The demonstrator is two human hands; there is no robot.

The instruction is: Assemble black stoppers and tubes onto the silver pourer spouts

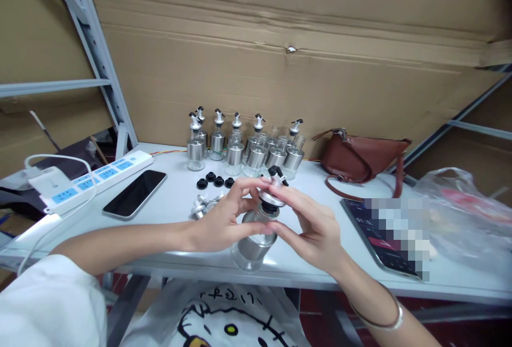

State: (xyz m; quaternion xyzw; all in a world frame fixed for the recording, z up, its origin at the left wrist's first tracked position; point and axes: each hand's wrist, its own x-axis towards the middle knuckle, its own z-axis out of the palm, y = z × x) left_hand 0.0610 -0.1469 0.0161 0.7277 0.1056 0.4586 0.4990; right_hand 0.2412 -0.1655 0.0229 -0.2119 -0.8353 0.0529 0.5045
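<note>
A small glass bottle with a steel sleeve [256,243] is held tilted above the front edge of the white table [168,214]. My left hand [224,219] wraps round its body and neck. My right hand [314,224] pinches the silver cap with its black pour spout [274,184] at the bottle's mouth. Behind my hands, several more bottles with spout caps [244,147] stand in a group by the cardboard wall. A few black stoppers [216,180] and a small heap of silver spout parts [202,204] lie in front of them.
A black phone [135,193] and a white power strip [96,176] lie at the left. A brown leather bag [362,158], a dark tablet [384,235] and a clear plastic bag [464,214] are at the right. A metal shelf post [104,64] rises at the back left.
</note>
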